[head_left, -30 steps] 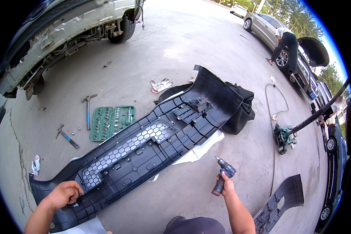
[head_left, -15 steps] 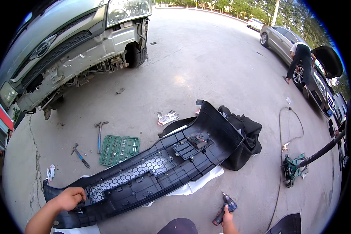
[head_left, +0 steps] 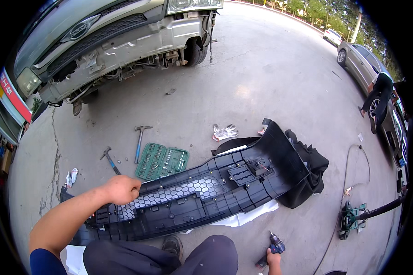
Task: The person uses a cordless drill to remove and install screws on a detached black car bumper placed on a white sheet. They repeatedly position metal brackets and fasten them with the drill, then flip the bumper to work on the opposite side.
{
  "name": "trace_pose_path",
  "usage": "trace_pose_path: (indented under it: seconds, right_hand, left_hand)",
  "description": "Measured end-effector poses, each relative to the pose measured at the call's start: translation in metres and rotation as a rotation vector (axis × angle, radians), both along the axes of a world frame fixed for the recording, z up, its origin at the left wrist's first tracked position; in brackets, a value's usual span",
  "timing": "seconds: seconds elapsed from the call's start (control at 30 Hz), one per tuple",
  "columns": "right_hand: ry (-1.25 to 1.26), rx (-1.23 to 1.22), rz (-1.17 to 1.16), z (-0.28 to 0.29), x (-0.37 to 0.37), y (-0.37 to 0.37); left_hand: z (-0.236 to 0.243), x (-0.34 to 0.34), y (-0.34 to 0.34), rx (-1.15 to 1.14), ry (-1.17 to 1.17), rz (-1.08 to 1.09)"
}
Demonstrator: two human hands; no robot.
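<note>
Here, the person's right hand (head_left: 274, 258) is wrapped around a cordless drill (head_left: 276, 246). The left hand (head_left: 123, 189) is curled above the long black bumper (head_left: 170, 214); whether it pinches something, one cannot tell. The bumper lies ribbed side upward, and beyond it are a green socket set (head_left: 162, 161) and two hammers (head_left: 139, 145).

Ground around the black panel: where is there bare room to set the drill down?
Bare concrete lies between the drill and black cloth. A wider patch stretches between the pale glove and the truck wheel. The panel is crowded along its far left edge by the socket case and hammers.
</note>
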State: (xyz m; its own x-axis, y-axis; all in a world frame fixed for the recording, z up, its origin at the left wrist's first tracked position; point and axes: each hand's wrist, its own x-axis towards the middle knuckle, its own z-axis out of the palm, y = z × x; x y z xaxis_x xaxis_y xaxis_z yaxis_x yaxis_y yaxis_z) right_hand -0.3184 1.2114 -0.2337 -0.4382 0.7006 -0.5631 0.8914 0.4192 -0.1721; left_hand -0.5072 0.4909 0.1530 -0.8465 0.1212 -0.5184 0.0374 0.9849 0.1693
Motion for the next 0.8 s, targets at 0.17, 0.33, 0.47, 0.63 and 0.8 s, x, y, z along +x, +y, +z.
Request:
trace_pose_path:
  seconds: [0.17,0.33,0.47,0.63,0.8]
  right_hand:
    - [0.034,-0.036,0.034,-0.009,0.015,-0.012]
    - [-0.199,0.16,0.329,0.007,0.012,-0.001]
    - [-0.276,0.192,0.318,0.107,0.041,0.09]
    - [-0.01,0.276,0.043,0.329,0.074,0.103]
    - [-0.145,0.359,0.021,0.437,0.108,0.075]
  left_hand:
    - [-0.131,-0.075,-0.041,0.061,0.029,0.068]
    - [-0.254,-0.178,-0.009,0.133,0.107,0.06]
    - [-0.304,-0.233,0.075,0.34,0.126,0.057]
    - [-0.313,-0.254,0.086,0.274,-0.058,0.074]
    - [-0.343,-0.303,0.115,0.271,-0.038,0.038]
